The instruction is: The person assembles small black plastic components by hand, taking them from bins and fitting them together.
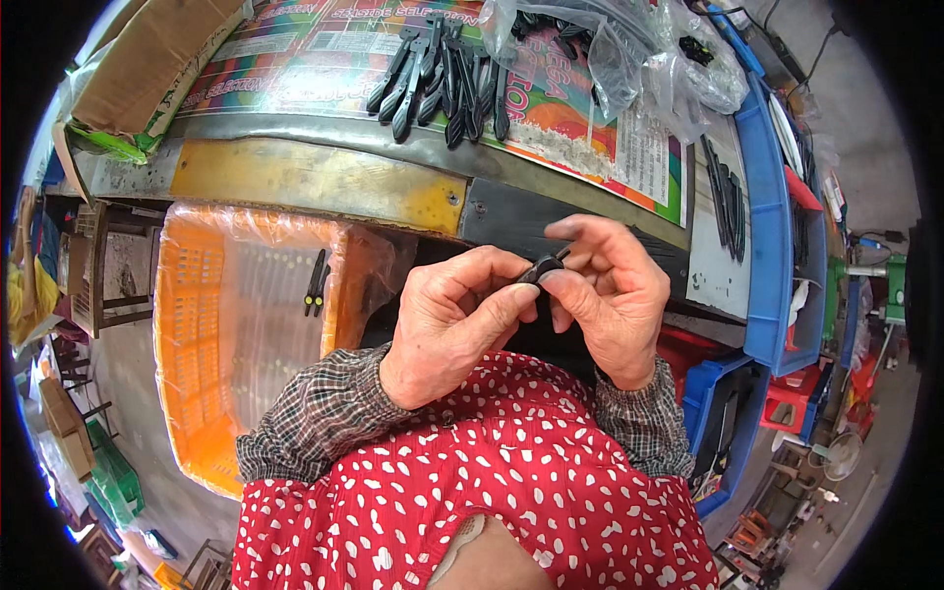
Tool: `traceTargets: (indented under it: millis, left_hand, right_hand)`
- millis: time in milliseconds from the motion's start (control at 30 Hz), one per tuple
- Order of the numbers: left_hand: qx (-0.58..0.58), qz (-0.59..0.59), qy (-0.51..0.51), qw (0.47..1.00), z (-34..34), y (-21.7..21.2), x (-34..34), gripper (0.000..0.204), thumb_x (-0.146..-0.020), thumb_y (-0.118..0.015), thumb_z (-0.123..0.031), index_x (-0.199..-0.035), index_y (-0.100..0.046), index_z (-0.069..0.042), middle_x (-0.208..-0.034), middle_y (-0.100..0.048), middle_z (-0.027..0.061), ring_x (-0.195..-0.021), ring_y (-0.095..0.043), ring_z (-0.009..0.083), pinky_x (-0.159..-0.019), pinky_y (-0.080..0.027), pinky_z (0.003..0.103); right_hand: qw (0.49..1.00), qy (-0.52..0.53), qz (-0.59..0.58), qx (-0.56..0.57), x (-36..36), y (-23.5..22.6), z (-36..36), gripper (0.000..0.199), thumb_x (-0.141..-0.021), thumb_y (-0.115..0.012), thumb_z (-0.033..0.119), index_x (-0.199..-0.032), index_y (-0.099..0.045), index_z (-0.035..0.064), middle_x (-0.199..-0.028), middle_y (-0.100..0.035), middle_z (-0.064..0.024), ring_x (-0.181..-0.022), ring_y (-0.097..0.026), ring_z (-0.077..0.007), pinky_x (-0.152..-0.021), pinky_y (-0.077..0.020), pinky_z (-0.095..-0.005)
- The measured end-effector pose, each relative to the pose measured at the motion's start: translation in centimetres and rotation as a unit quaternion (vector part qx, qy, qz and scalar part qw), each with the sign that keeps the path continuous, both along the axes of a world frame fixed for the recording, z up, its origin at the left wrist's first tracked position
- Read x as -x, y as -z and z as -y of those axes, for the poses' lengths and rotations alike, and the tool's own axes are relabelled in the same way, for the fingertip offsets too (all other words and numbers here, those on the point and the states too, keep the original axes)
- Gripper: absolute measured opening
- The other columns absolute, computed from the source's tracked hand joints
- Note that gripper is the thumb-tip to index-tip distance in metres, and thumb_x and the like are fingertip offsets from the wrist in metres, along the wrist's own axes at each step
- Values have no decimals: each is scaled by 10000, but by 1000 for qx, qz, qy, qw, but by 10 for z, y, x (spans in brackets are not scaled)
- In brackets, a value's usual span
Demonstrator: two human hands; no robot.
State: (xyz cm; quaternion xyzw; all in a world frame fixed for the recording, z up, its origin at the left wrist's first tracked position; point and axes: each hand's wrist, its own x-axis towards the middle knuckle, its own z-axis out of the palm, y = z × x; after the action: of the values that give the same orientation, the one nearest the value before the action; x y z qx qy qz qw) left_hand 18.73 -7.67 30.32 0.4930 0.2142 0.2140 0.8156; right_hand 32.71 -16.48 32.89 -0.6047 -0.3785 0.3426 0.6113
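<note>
Head view, one small black part: being held up at the fingertips, most of it being hidden by them. Risk, as judged: this part could be slipping out and dropping toward the lap, the cause being its small size and a hold on the tips alone; a careless push from the right thumb could also be twisting it askew.

Position: the part is sitting at the tip of the left hand's thumb and forefinger, just beside the right thumb.

Left hand: closing narrowly on the part in a pinch. Right hand: standing partly spread, thumb meeting the part, forefinger lifting clear; whether it is gripping, one cannot tell.

Bench edge: running just beyond both hands, yellow at left. Orange basket: standing left of the left hand, wearing a clear liner, two black strips with yellow-green dots lying inside. Black handles: lying heaped well beyond the left hand. Clear bag: resting well beyond the right hand. Loose black sticks: lying beyond and right of the right hand. Blue tray: standing farther right.
</note>
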Motion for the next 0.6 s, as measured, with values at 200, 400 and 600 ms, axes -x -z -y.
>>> traceTargets:
  millis: [200, 400, 600]
  left_hand:
    - [32, 1, 19, 999, -2, -5, -1, 81, -892, -569, -49, -931, -577, 21, -730, -600, 21, -543, -498, 31, -463, -385, 167]
    - [73, 22, 63, 995, -8, -8, 0, 77, -907, -555, -60, -945, -548, 7, -728, -590, 25, -525, -491, 39, -446, -383, 174]
    - [40, 36, 70, 996, -13, -11, 1, 95, -913, -544, -63, -960, -548, 18, -770, -627, 69, -537, -507, 57, -438, -374, 174]
  right_hand:
    - [992, -57, 109, 40, -9, -2, 0, 110, -852, -636, 64, -871, -572, -23, -677, -570, 1, -553, -497, -10, -462, -393, -171]
    - [995, -70, 67, 36, -10, -8, -2, 112, -852, -639, 71, -863, -576, -21, -692, -581, -2, -568, -526, -25, -476, -417, -182]
    - [980, -78, 176, 43, -12, -17, -10, 144, -844, -655, 104, -816, -576, -14, -656, -570, -16, -548, -515, -29, -469, -402, -200]
